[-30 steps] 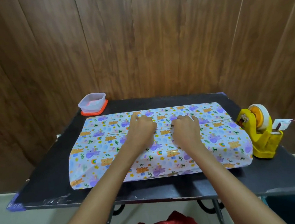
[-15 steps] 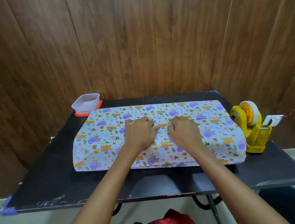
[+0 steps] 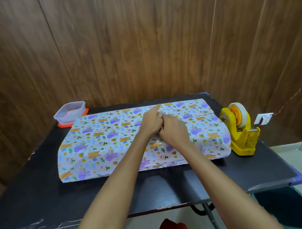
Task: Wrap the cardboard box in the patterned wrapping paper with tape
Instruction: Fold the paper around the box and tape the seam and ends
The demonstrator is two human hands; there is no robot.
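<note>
Watching from my remote seat, I saw a clear plastic tub (image 3: 70, 112) at the far left corner of the black desk (image 3: 33, 193). It stood on an orange lid (image 3: 63, 125), just beside the far left corner of the wrapping paper (image 3: 97, 145). The paper, printed with purple and orange animals, rainbows and leaves, lay across the middle of the desk. It rose in a long low block, and its near side dropped to the desk surface. The cardboard box was hidden under it. A free paper edge ran left to right across the top, nearer the far side.

Both arms reached in from the near edge of the desk. The two hands met on top of the paper, a little right of its centre, at that free edge. The left hand (image 3: 152, 122) had its index finger (image 3: 157, 108) stretched towards the far side over the paper and its other fingers folded in. The right hand (image 3: 173, 130) was pressed against it, knuckles up and fingers curled under. The fingertips were hidden, so I could not tell whether either hand gripped anything.

Just beside the right end of the paper stood a yellow tape dispenser (image 3: 241, 134), with a tape roll (image 3: 241, 110) on an orange hub. Further right, a small white piece (image 3: 263, 119) showed at the end of a thin reddish cord.
</note>
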